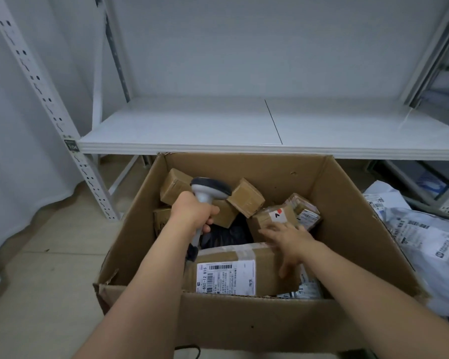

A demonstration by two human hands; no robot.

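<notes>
The left hand is gripping a grey barcode scanner by its handle, holding it head-up over the small parcels inside the big cardboard carton. The right hand is grasping nothing. Its fingers are spreading out straight above the far edge of the labelled parcel, with the fingertips at the small red-marked box, just below the white shelf.

Grey scanner w/ dark head, roughly upright, handle gripped in our left hand. Small brown box w/ white label & red mark, tilted, inside the carton, at our right hand fingertips.
</notes>
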